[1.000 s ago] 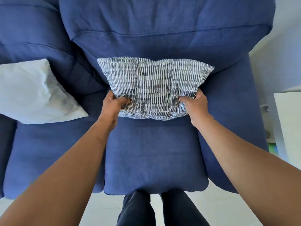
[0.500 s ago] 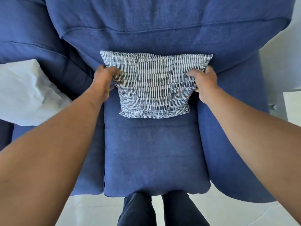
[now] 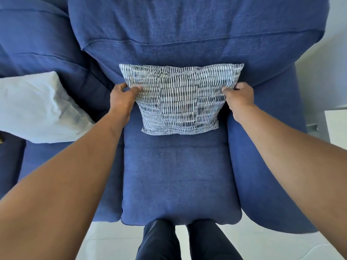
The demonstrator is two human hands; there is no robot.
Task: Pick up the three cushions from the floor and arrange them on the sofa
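A blue-and-white patterned cushion (image 3: 180, 98) leans upright against the backrest of the blue sofa (image 3: 180, 175), its lower edge on the right-hand seat. My left hand (image 3: 122, 98) pinches its left edge and my right hand (image 3: 238, 96) pinches its right edge, thumbs on the front. A plain white cushion (image 3: 37, 107) lies on the neighbouring seat to the left, leaning on the backrest. No third cushion is in view.
The sofa's right armrest (image 3: 272, 147) runs beside my right forearm. A white piece of furniture (image 3: 338, 128) stands at the far right. Pale floor (image 3: 262, 246) and my dark-trousered legs (image 3: 178, 241) show below the seat's front edge.
The cushion went from being held low over the seat to standing against the backrest. My hands moved from its bottom corners up to its side edges.
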